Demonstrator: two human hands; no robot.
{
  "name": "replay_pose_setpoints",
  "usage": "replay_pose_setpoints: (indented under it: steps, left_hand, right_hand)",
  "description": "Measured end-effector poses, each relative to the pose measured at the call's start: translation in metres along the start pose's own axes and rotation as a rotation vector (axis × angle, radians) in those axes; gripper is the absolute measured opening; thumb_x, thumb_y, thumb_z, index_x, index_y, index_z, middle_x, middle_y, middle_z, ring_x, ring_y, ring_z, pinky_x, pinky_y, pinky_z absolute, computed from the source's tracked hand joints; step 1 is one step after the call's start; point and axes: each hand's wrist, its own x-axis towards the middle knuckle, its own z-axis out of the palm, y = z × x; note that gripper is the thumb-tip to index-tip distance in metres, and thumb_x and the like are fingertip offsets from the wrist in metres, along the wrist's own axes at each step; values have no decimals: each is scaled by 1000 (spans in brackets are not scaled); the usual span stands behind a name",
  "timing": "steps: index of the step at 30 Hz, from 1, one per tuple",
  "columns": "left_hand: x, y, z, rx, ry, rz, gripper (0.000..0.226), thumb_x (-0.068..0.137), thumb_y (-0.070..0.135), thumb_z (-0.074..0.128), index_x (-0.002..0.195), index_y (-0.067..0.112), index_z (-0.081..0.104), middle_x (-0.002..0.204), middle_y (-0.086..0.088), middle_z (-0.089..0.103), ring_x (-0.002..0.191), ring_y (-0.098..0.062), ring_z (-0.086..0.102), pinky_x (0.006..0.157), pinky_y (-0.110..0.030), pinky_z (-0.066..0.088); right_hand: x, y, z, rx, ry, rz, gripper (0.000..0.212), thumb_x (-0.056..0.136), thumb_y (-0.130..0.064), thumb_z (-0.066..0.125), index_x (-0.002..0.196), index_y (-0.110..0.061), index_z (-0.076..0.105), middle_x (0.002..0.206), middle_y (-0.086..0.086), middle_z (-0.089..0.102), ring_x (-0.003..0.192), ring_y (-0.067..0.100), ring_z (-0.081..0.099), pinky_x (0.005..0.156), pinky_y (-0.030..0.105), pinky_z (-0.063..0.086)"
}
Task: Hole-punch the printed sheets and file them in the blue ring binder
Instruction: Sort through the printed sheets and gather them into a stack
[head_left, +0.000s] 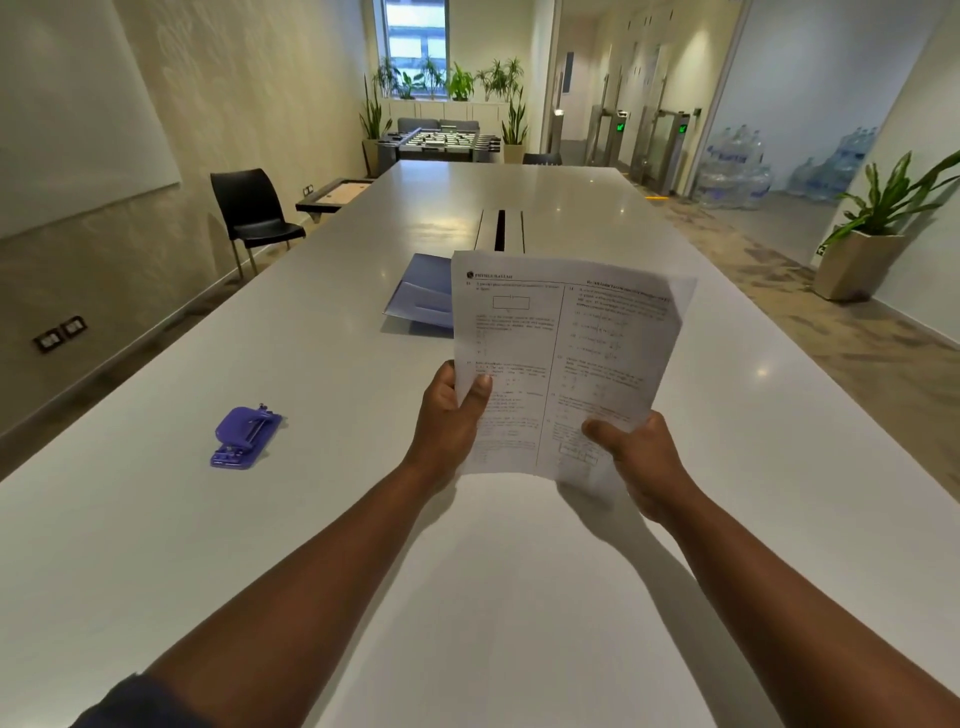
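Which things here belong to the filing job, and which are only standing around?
For the job: sheets, held by left hand and right hand; punch; binder.
Not for the job: chair, plant, water bottles, football table.

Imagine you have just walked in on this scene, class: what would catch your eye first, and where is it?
First, the printed sheets, held up at centre above the white table, the left hand and right hand each gripping a lower edge. Next, the purple hole punch lying alone on the table to the left. Behind the sheets lies the blue binder, partly hidden.
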Motion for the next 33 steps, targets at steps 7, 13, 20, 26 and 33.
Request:
replay_pose_setpoints:
  steps: [7,13,20,26,33]
  left_hand:
    - [-1,-6,1,-75,-9,-42,38,95,41,63,123,17,58,121,-5,73,105,-26,74,88,-49,62]
    - [2,-9,2,-40,-14,-59,17,103,29,59,118,21,59,120,-3,72,104,-25,73,85,-43,64]
    - [0,-9,-3,-41,-34,-56,26,102,29,61,124,15,59,120,-1,74,104,-25,74,83,-41,64]
    - [4,9,-11,-29,-22,7,23,103,27,59,121,12,58,115,0,75,99,-22,76,81,-37,64]
    - [0,10,-7,-69,-36,-8,18,103,23,60,121,19,59,117,-4,75,102,-25,75,84,-40,63]
  right_hand:
    - [1,3,1,13,-11,11,34,92,7,62,109,-21,68,115,2,73,109,26,67,91,46,58]
    - [3,5,1,28,18,19,35,92,5,64,115,-21,65,120,2,70,111,28,65,92,47,56]
    - [3,0,-4,5,-16,32,32,93,2,64,118,-18,66,118,1,72,111,27,67,87,41,58]
    - [3,-21,-8,55,19,-14,28,92,4,62,107,-18,69,109,2,75,107,30,69,89,50,58]
    - [-1,-21,-6,36,15,3,24,93,2,63,105,-17,69,110,5,75,109,35,67,96,61,55]
